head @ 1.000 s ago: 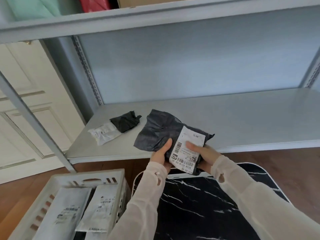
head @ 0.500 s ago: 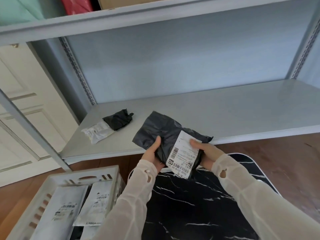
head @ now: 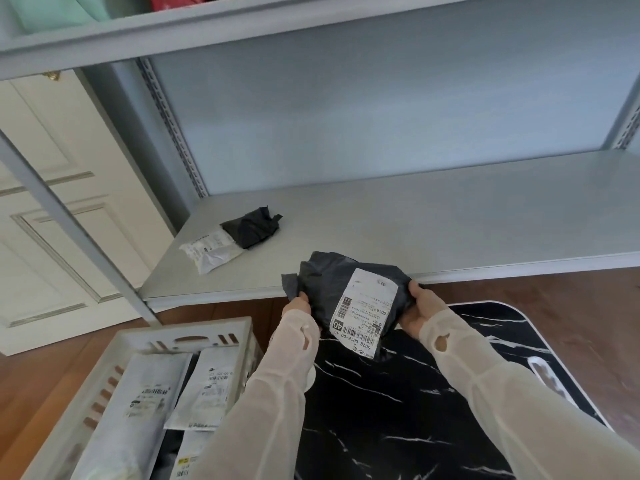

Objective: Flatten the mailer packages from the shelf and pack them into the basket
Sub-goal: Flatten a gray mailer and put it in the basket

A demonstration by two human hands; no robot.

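Observation:
A crumpled dark grey mailer (head: pixel 325 275) with a white shipping label hangs in front of the shelf edge, above the black marble table. My left hand (head: pixel 298 305) grips its left side and my right hand (head: pixel 417 308) grips its right side. On the grey shelf (head: pixel 415 220) lie a small black mailer (head: pixel 251 227) and a white mailer (head: pixel 210 249), touching each other. The white basket (head: pixel 145 341) at lower left holds several flat white mailers (head: pixel 207 389).
A black marble-patterned table (head: pixel 398 410) stands below my arms, right of the basket. The shelf's slanted post (head: pixel 76 233) runs down at left, before a white door (head: pixel 41 202). An upper shelf (head: pixel 242 26) carries teal and red packages. The floor is wood.
Both hands have drawn the dark grey mailer off the shelf toward me and over the black table. The mailer looks more bunched between my hands.

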